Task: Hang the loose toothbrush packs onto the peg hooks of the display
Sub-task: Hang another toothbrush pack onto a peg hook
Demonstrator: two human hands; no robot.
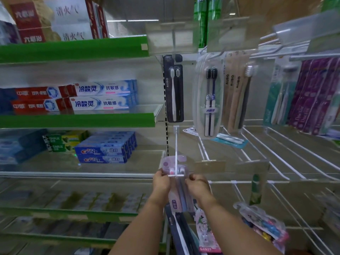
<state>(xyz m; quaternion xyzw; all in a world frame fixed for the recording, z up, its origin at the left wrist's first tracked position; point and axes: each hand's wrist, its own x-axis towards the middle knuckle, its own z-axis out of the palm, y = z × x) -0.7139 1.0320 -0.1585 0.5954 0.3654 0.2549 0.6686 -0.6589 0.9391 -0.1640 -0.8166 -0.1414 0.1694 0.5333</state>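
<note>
Centre: toothbrush pack (178,196) at peg hook (176,148) tip, between left hand (161,183) and right hand (198,187); toothpaste boxes (103,96) on shelves (77,120) left.

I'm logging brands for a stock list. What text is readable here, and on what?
"AUBO": black hanging pack, beige hanging packs.
"冷酸灵 抗敏感": white-blue toothpaste boxes.
"冷酸灵": clear two-brush pack.
"Crest", "盐白": blue boxes.
"清火气": top-shelf boxes.
Too blurred: pink pack held by left hand and right hand; purple packs.

Green-edged shelves (77,120) on the left carry toothpaste boxes (103,96) before a pale back panel (55,74); strip lights (142,20) glow overhead.
</note>
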